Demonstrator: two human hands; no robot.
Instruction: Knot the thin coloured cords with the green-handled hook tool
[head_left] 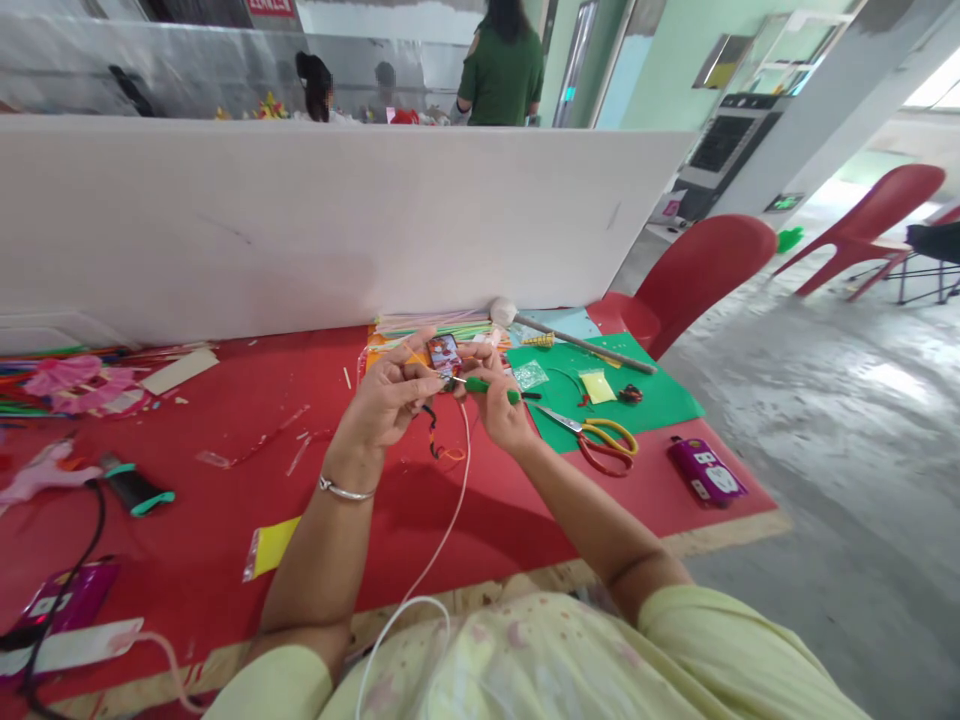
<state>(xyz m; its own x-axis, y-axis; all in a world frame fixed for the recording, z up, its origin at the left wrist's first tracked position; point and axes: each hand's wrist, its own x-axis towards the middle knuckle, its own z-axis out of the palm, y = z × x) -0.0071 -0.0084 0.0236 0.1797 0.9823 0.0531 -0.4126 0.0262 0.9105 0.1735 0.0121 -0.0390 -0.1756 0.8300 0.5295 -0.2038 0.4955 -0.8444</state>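
One small device between two hands, one screwdriver at its lower edge

Hands: two, both bare. Left hand [384,400] has its fingers closed on the left and lower side of one small screened device [444,352]. Right hand [501,405] has its fingers wrapped round one green-handled screwdriver [478,384], its upper fingers reaching the device's right side. Device sits between the two sets of fingertips, screen showing above them, raised over the red table [405,510]. Shaft points left, to just below the screen; whether the tip touches is too small to tell.

Cords: one pale cord [466,450] runs from beneath the fingers toward the body; one dark-and-orange wire [433,432] just below the left fingers.

Right of the fingers: one green sheet [667,405]; one pair of scissors [589,430], red and yellow handles; one stick [585,342] with a pale round head.

Pairs split across the fingers: yellow packets, two, one on the sheet at right [597,387], one beside the left forearm [274,547]; purple packs, two, far right [707,472] and far left [90,585].

Well left of the fingers: one black-and-teal-handled tool [136,487].
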